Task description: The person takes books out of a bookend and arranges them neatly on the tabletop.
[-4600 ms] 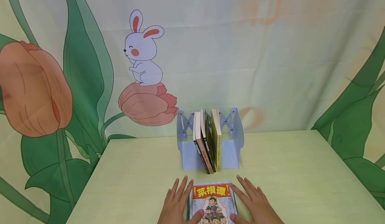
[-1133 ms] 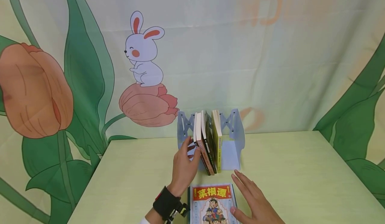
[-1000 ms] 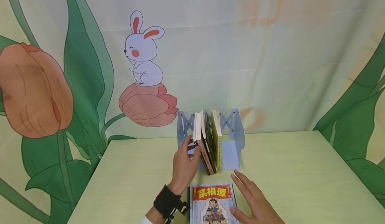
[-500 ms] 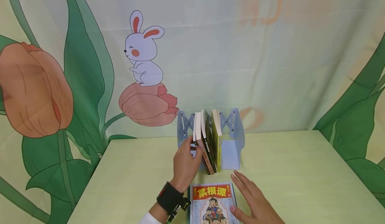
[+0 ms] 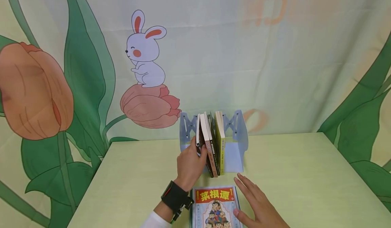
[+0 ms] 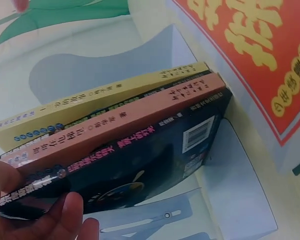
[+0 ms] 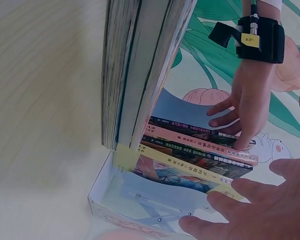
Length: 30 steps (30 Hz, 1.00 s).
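My left hand (image 5: 190, 167) reaches to the standing books and pinches the leftmost one, a thin dark-covered book (image 6: 140, 167), near its upper end. Thumb and fingers lie on either side of it. Its top leans slightly apart from the pink-spined book (image 6: 115, 122) beside it. A dark green-spined book (image 7: 190, 155) and a yellow-spined book (image 5: 222, 156) stand further right. My right hand (image 5: 258, 202), fingers spread, is at the right side of a stack of books (image 7: 145, 65) topped by a comic book (image 5: 213, 206) with a red title band.
The standing books sit in a pale blue bookend rack (image 5: 235, 156) with upright side plates and crossed bars. It stands near the back of the light green table (image 5: 293, 173). Behind hangs a cloth backdrop (image 5: 207, 51) printed with tulips and a rabbit.
My left hand has gone from beside the stack to the rack and closed on the dark book. That book's top has parted from the pink-spined one. The right hand has barely moved.
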### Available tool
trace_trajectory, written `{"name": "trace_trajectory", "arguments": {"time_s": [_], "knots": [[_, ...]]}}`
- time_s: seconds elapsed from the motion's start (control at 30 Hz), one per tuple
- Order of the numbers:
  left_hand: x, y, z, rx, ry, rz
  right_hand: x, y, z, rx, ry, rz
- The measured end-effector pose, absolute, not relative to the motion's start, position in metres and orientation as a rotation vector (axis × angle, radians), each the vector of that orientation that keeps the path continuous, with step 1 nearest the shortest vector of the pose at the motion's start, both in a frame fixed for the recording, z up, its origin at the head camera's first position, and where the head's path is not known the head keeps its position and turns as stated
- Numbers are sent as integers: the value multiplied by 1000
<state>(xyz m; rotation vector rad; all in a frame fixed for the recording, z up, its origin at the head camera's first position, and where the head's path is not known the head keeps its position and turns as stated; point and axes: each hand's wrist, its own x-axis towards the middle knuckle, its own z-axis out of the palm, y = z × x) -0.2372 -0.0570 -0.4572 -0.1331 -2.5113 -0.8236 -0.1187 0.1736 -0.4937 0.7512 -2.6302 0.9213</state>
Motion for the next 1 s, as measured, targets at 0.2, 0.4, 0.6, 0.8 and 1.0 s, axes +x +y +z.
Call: {"name": "trace_trajectory", "arguments": {"time_s": [0.2,0.4,0.6,0.8,1.0], "knots": [[-239,-56,-460,-150,-2563,-775,-120,174,-495,732,-2663,942],[-240,-53,-459,-170,-2550,-843,-121,173,-495,733,-2670,939],[-239,-53,-456,-201,-2522,-881,-121,173,-494,736,-2670,940],[-237,-55,-451,-228,-2472,-898,-122,172,-493,733,-2675,945],[-235,-56,-443,-221,-2441,-861,-120,171,-490,737,-2669,949]]}}
